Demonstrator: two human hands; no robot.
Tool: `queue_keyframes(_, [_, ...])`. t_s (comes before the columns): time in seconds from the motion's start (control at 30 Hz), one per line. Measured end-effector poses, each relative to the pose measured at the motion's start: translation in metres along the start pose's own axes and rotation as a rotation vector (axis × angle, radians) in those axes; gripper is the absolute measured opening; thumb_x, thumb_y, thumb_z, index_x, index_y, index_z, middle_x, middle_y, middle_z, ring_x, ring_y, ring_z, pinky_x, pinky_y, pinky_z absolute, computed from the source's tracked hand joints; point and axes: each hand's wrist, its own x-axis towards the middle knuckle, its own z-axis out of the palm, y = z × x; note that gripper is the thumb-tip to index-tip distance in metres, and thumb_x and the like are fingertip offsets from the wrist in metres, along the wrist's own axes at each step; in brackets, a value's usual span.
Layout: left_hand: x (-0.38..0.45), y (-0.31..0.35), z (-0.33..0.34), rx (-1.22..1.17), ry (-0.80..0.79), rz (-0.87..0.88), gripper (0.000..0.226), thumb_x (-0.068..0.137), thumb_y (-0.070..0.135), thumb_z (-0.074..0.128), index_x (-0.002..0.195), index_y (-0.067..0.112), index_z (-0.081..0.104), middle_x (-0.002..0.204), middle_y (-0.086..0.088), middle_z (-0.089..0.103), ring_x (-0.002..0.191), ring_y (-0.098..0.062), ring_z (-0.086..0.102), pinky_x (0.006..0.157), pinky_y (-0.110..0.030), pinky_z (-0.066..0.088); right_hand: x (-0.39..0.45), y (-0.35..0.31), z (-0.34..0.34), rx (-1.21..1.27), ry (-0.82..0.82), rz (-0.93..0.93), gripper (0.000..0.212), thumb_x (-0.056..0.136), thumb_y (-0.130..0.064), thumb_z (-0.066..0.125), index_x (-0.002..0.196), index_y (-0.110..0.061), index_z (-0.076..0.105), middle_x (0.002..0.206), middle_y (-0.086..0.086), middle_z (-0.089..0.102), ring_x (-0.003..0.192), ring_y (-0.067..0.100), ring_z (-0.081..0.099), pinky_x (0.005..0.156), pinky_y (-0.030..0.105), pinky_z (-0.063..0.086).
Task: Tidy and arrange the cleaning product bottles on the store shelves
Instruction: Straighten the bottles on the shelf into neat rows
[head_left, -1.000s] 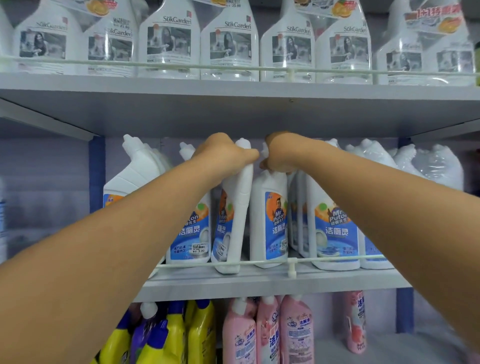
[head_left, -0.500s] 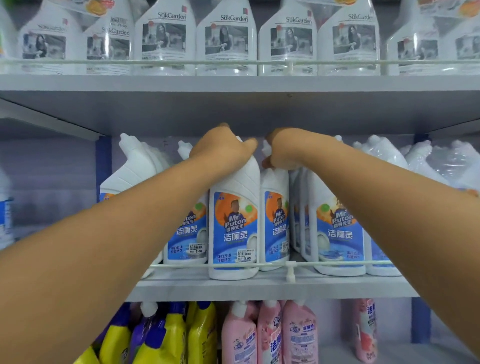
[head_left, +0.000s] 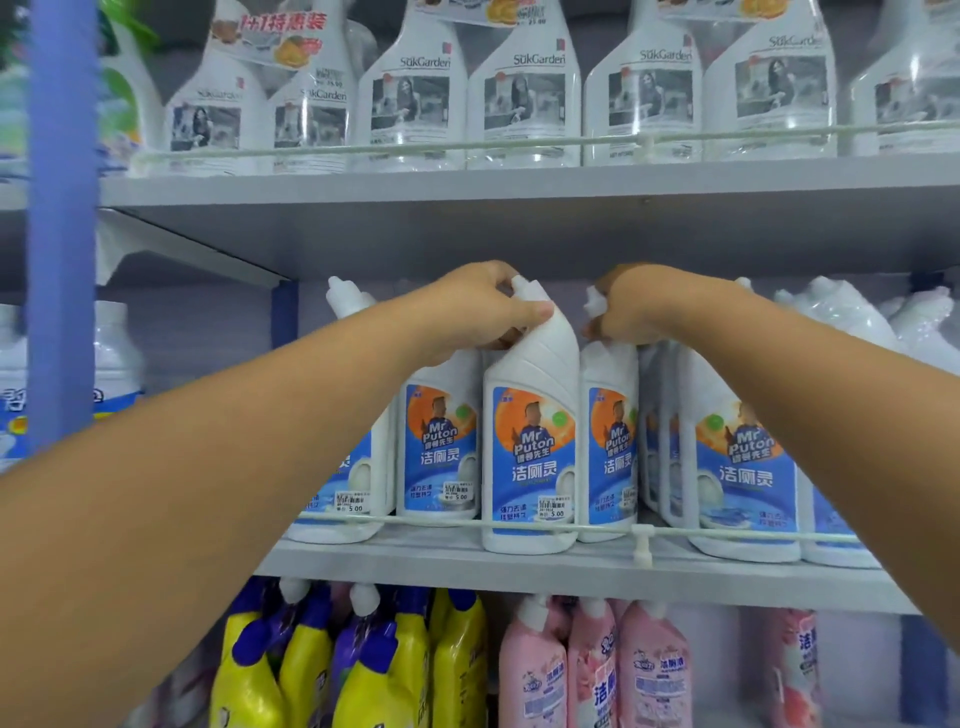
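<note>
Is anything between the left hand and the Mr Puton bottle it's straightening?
Nothing visible: the left hand already grips the neck of the front bottle, which stands upright behind the rail. The right hand holds the neighbouring bottle.

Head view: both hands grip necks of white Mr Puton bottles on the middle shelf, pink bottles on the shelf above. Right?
Not quite. The head view shows the left hand and right hand gripping necks of white Mr Puton bottles on the middle shelf, but the pink bottles stand on the shelf below, not above. Above are clear SukGarden bottles.
</note>
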Motion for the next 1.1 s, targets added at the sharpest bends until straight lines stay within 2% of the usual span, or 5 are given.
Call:
queue_keyframes(0.43, [0.003, -0.012, -0.042, -0.006, -0.033, -0.128, 0.035, 0.1, 0.027, 0.067, 0.13, 0.012, 0.06, 0.104, -0.01, 0.077, 0.097, -0.025, 0.075, 0.097, -0.041, 0.059, -0.006, -0.01, -0.002, -0.101, -0.005, 0.033, 0.058, 0.101, -0.04, 0.058, 0.146, -0.007, 0.047, 0.142, 0.016, 0.056, 0.124, 0.036, 0.058, 0.103, 0.043, 0.05])
queue_keyframes(0.6, [0.002, -0.02, -0.052, 0.082, -0.027, -0.141, 0.027, 0.101, 0.029, 0.065, 0.117, 0.008, 0.068, 0.105, -0.012, 0.076, 0.1, -0.027, 0.073, 0.095, -0.038, 0.059, -0.006, -0.012, 0.0, -0.128, 0.012, 0.041, 0.062, 0.101, -0.042, 0.057, 0.151, -0.009, 0.039, 0.144, 0.015, 0.053, 0.12, 0.036, 0.059, 0.097, 0.04, 0.05])
queue_keyframes(0.77, [-0.003, -0.024, -0.06, -0.052, 0.012, -0.139, 0.02, 0.1, 0.017, 0.065, 0.115, 0.004, 0.068, 0.109, -0.015, 0.074, 0.101, -0.029, 0.074, 0.094, -0.039, 0.06, -0.004, -0.017, 0.004, -0.024, 0.027, 0.055, 0.061, 0.1, -0.041, 0.059, 0.151, -0.013, 0.04, 0.115, 0.009, 0.056, 0.083, 0.028, 0.064, 0.065, 0.034, 0.053])
queue_keyframes(0.9, [-0.016, -0.027, -0.066, 0.047, 0.179, 0.033, 0.039, 0.095, 0.019, 0.07, 0.133, 0.017, 0.061, 0.118, -0.001, 0.07, 0.098, -0.019, 0.072, 0.09, -0.033, 0.059, -0.006, -0.019, 0.004, -0.001, 0.047, 0.034, 0.065, 0.099, -0.043, 0.06, 0.154, -0.017, 0.037, 0.111, 0.006, 0.054, 0.08, 0.027, 0.067, 0.069, 0.038, 0.06])
queue_keyframes(1.1, [-0.06, -0.077, -0.098, 0.09, 0.532, 0.265, 0.025, 0.093, 0.032, 0.072, 0.117, 0.028, 0.067, 0.106, 0.017, 0.067, 0.094, 0.005, 0.061, 0.086, -0.017, 0.046, -0.018, -0.018, 0.015, 0.02, 0.148, -0.025, 0.056, 0.102, -0.049, 0.051, 0.149, -0.02, 0.042, 0.122, 0.01, 0.064, 0.096, 0.027, 0.062, 0.078, 0.036, 0.049])
